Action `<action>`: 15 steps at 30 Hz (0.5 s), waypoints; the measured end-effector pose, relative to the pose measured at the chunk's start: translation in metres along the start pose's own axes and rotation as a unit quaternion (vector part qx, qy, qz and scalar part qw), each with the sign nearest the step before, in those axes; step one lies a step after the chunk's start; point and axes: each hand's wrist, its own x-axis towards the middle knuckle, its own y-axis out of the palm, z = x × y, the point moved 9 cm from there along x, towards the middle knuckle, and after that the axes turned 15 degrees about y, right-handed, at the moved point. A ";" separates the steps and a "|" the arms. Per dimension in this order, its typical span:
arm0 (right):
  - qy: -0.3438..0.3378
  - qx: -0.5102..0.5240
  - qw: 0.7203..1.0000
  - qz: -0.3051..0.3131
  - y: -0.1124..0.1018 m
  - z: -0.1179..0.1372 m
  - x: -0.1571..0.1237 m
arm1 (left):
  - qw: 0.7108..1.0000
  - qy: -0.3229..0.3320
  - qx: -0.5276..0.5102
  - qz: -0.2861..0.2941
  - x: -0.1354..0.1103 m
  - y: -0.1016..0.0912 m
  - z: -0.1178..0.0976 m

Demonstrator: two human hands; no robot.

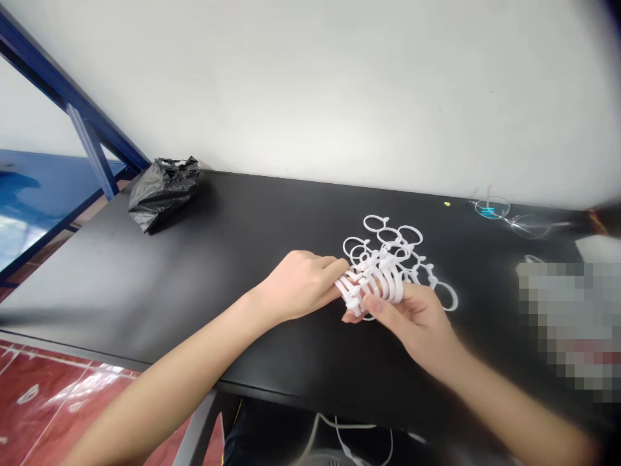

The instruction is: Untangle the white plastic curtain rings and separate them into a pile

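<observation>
Several white plastic rings with small knobs [395, 285] are gathered around the fingers of my right hand [417, 317], whose thumb presses against them. My left hand [310, 281] reaches in from the left, with its fingertips closed on rings at the left end of the bunch. Just behind my hands, more loose white rings [410, 234] lie in a heap on the black table [233, 220]. Some fingertips of both hands are hidden by the rings, so the exact grip is partly covered.
A crumpled black plastic bag [165, 191] sits at the table's back left corner. Eyeglasses [509, 220] lie at the back right, near a small yellow bit [447, 204]. A blurred pixelated patch covers the right edge. Cables [339, 430] hang below the front edge.
</observation>
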 end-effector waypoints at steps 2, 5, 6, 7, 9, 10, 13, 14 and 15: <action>0.002 -0.029 0.999 0.022 0.003 -0.003 0.001 | 0.998 0.025 0.054 0.031 0.000 0.006 -0.001; -0.003 -0.058 0.998 0.036 0.005 -0.003 0.001 | 0.998 0.022 -0.009 0.058 0.000 0.012 0.000; -0.011 -0.060 0.997 0.041 0.006 -0.001 0.000 | 0.996 0.016 -0.059 0.060 0.000 0.014 -0.001; -0.022 -0.064 0.997 0.045 0.007 0.002 -0.001 | 0.992 0.011 -0.112 0.058 0.001 0.015 -0.001; -0.048 -0.087 0.994 0.050 0.008 0.009 -0.005 | 0.978 0.004 -0.206 0.041 0.002 0.015 -0.003; -0.058 -0.105 0.991 0.052 0.009 0.012 -0.007 | 0.970 -0.001 -0.240 0.029 0.002 0.015 -0.003; -0.070 -0.148 0.985 0.051 0.009 0.015 -0.010 | 0.951 -0.026 -0.307 0.008 0.001 0.020 0.001; -0.069 -0.151 0.985 0.049 0.009 0.015 -0.010 | 0.946 -0.032 -0.324 0.009 0.000 0.022 0.002; -0.068 -0.150 0.985 0.045 0.008 0.015 -0.010 | 0.942 -0.033 -0.334 0.012 0.000 0.025 0.003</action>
